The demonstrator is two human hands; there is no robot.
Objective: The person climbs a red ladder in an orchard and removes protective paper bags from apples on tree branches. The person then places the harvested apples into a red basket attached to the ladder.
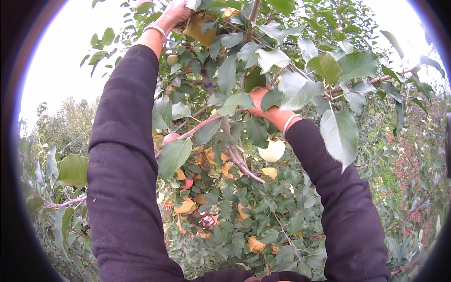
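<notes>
High at the upper left, my left hand is at a tan paper fruit bag and appears to grip it; leaves partly cover the fingers. My right hand reaches in among the apple leaves right of centre, its fingers hidden by foliage, so what it holds cannot be seen. Below that wrist hangs a pale yellow apple. A pinkish-red apple shows beside the reddish branch between my forearms. Near my left wrist there is a small greenish apple.
Several tan paper bags hang lower in the tree, such as one bag and another bag. A leafy branch crosses at the right, close to my right forearm. A bare forked limb runs down the middle.
</notes>
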